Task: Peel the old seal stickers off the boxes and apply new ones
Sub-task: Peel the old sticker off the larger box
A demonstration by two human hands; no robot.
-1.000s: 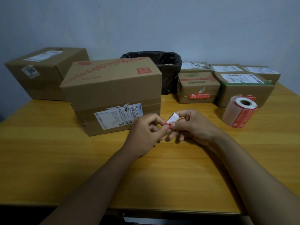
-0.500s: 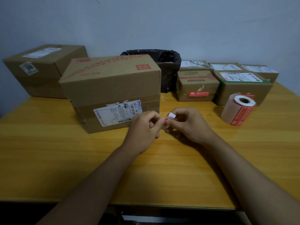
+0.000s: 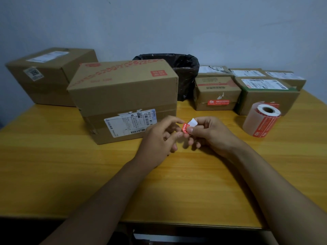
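Both hands meet just in front of the big shipping box (image 3: 123,101): right hand (image 3: 210,134) has its grip pinched on the red seal sticker (image 3: 186,129), left hand (image 3: 159,138) pinching its other edge, above the wooden surface (image 3: 53,165).

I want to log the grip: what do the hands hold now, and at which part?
Both hands pinch one small red seal sticker: the right hand at its right end by the white backing, the left hand at its left edge.

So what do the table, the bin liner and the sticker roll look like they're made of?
Table: wood or wood-look laminate, grain lines, slight sheen. Bin liner: thin black plastic, crinkled and glossy. Sticker roll: paper labels wound on a core, matte white backing, red print.
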